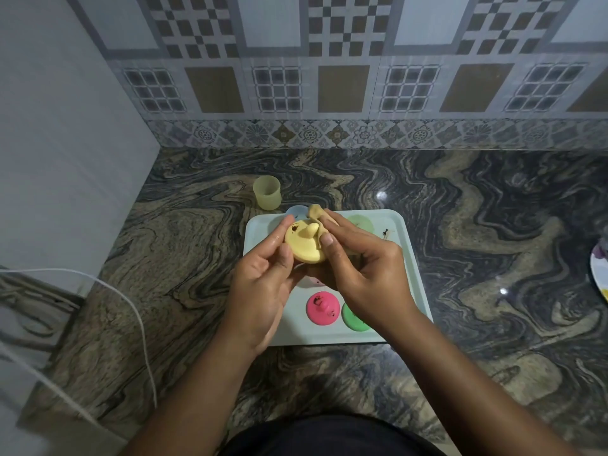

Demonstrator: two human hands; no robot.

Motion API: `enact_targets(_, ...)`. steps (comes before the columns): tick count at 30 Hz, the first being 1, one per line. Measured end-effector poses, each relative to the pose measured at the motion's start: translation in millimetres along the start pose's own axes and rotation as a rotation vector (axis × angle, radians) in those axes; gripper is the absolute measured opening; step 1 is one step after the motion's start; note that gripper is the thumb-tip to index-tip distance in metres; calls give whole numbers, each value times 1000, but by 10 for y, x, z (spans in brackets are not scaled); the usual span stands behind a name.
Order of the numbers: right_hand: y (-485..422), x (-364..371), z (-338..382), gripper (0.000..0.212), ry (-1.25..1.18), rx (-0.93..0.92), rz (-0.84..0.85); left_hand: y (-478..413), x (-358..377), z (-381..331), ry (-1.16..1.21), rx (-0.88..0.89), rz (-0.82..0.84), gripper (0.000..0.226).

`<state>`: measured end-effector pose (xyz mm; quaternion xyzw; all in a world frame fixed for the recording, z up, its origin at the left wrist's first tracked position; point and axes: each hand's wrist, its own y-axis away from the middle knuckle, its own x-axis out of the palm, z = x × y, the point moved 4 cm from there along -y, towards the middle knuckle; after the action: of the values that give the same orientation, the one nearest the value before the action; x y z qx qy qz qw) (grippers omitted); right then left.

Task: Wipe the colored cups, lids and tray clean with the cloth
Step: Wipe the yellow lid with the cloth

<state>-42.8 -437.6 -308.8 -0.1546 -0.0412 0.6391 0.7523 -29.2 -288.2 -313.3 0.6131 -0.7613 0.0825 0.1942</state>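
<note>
**Wiping the yellow lid, much left to do**

Holding the yellow lid [304,248] above the tray [296,330], left hand [263,284] clamped on its rim. Rubbing near the knob with the cloth [316,212], pinched in the right hand [362,271]. Probably early: brown spots on the pink lid [322,307] and tray, not yet wiped.

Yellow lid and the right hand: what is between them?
The cloth. In the head view the right hand presses it against the yellow lid, which the left hand holds above the tray.
</note>
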Motion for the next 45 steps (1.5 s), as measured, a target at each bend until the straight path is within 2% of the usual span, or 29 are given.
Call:
enact_targets(3,-11,-13,-18,31,-7,6,-1,6,5,-50,-85,49,16,61)
enact_targets(7,-4,18,-24,31,-80,34,6,2,13,-52,24,30,-57,49)
enact_targets(10,3,33,11,31,-24,-8,-21,-8,26,-24,97,-21,-56,41)
enact_targets(15,12,37,19,31,24,-44,-49,22,73,-57,109,-39,47,46)
enact_targets(22,-24,21,65,30,42,-33,-36,5,60,-30,102,-35,-46,47)
enact_targets(25,-31,13,36,31,4,6,-22,21,111,0,137,-36,-2,42)
enact_targets(27,-33,1,26,32,-11,24,-16,29,125,12,124,-9,27,46)
enact_targets(29,-35,-9,24,31,-17,31,-16,26,105,-1,105,-5,-22,51)
enact_targets(33,-23,24,35,33,-83,52,4,1,53,-12,144,-20,-85,39)
enact_targets(37,-21,44,41,33,-60,46,-16,3,82,-42,198,-44,0,39)
enact_targets(40,-26,30,64,33,-71,34,-23,22,98,-49,97,3,84,42)
enact_targets(45,-52,14,102,32,-38,13,-12,16,81,-72,121,-14,-71,43)
